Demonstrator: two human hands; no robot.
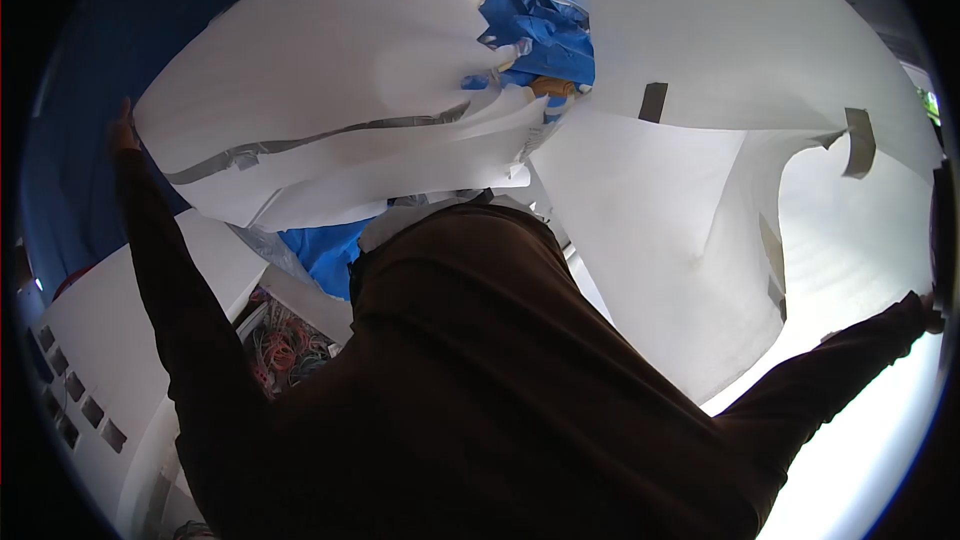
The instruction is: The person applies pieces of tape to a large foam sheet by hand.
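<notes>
My left hand [126, 128] is at the far left, fingers upward, right at the outer edge of a large white sheet [300, 70]. Its grip is in shadow, so I cannot tell whether it is closed on that edge. A strip of grey tape [340, 133] runs along the sheet's lower part. On the other side, my right hand [932, 314] reaches the right border of the view beside a dark upright edge [940, 230], its fingers mostly hidden. Both arms are spread wide in brown sleeves. Between them hangs another big white sheet [640, 230] with grey tape pieces [653, 101].
Crumpled blue plastic [540, 30] shows between the sheets, with more blue plastic [325, 255] lower down. Tangled cables [290, 348] lie below my left arm. A white panel with dark square openings [90, 380] stands at lower left. Dark blue fabric [80, 160] hangs behind my left hand.
</notes>
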